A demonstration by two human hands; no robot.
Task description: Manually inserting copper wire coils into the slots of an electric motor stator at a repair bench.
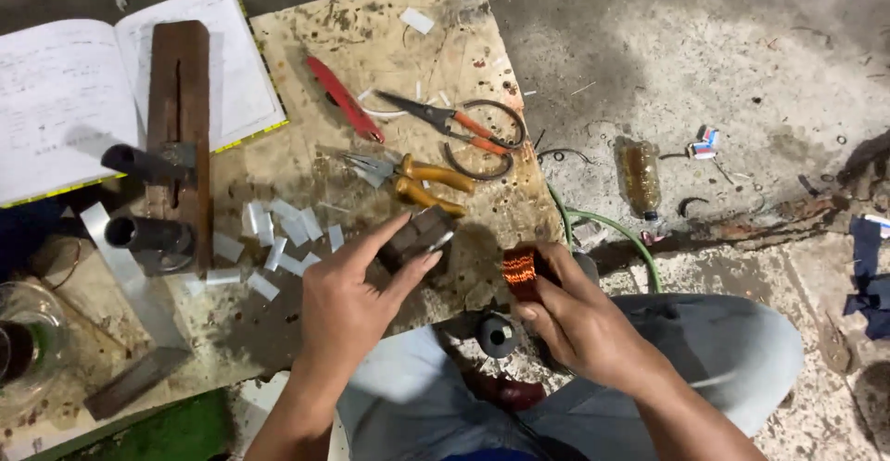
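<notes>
Setting: rough concrete floor [742, 44], stained and littered; a worn, spotted board serves as the surface [389, 35], set low before a seated person in grey trousers.

Item held, right: copper wire coil [521, 272], orange-brown, tightly wound, at the near right edge of the surface. The right hand [584, 327] has its grip closed around the coil's lower part, thumb across the front. Judged stiff as a bundle but with fine enamelled strands that would scratch or kink; moderately heavy for its bulk; best taken round the bound middle, not by loose ends.

Item touched, left: small stack of dark slot wedges [417, 234], greyish, lying on the surface just left of the coil. The left hand [348, 308] rests its fingertips on the stack, grip half-open, pinching it between forefinger and thumb rather than enclosing it. Judged light, rigid, easily scattered.

Nearby on the surface: cut strips of white insulating paper [278, 239]; yellow-handled pliers [417, 178]; orange-handled scissors [454, 123]; red utility knife [343, 100]; wooden block [181, 118] with dark tubes [148, 234] beside it; open notebook [65, 100].

On the floor: plastic bottle [640, 176], green hose [612, 229].
</notes>
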